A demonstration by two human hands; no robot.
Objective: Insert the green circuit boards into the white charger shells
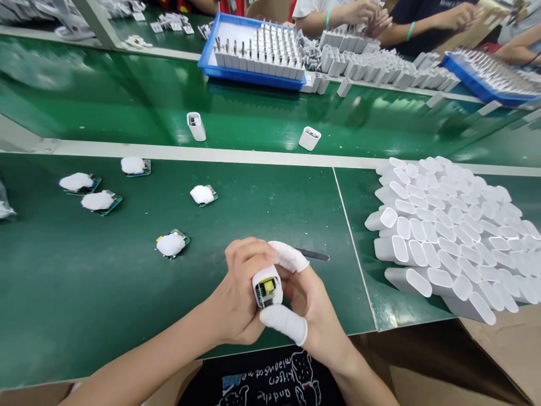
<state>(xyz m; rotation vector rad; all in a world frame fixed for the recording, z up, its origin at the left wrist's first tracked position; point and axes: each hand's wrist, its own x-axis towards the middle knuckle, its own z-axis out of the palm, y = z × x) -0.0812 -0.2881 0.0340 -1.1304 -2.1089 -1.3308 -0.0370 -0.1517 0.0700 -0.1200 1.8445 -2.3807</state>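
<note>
White casing (278, 287) between white-covered right fingers (284, 323); left fingers (249, 252) around side.

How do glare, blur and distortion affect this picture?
Head view: reflections streak the glossy green shelf; head view: the right blue tray looks stretched and soft near the frame's edge; head view: the held shell is clear enough to show a yellow part inside.

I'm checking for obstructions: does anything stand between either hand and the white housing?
Only worn covering: a white finger cover on the thumb of the right hand, at the lower rim of the white housing. The left hand grips it directly. The dark tool lies beyond, out of the way.
</note>
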